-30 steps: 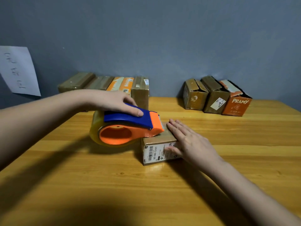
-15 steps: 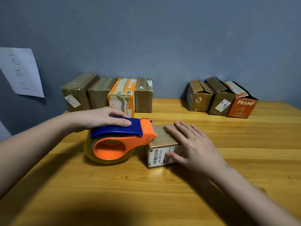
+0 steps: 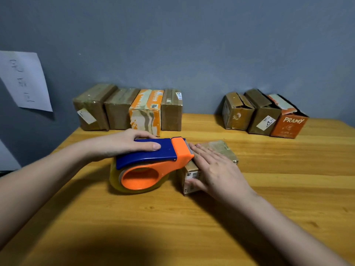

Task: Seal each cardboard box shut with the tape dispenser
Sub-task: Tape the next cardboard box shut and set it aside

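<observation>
Orange-and-blue plastic tape dispenser (image 3: 151, 164) sits at frame centre, the left hand (image 3: 123, 144) curled over its blue handle, cutter edge at the small brown cardboard box (image 3: 211, 164) beside it. The right hand (image 3: 217, 169) lies flat, fingers straight, on the box top, probably steadying it while tape is cut.

A wooden desk (image 3: 269, 217) of warm yellow planks runs back to a grey-blue wall (image 3: 192, 45). On that wall, well to the left of the desk's far left corner and above it, hangs a white sheet of paper (image 3: 23, 81), slightly tilted, with faint handwritten marks too dim to read. Below the paper, beside the desk's left edge, a pale patch shows low on the wall.
</observation>
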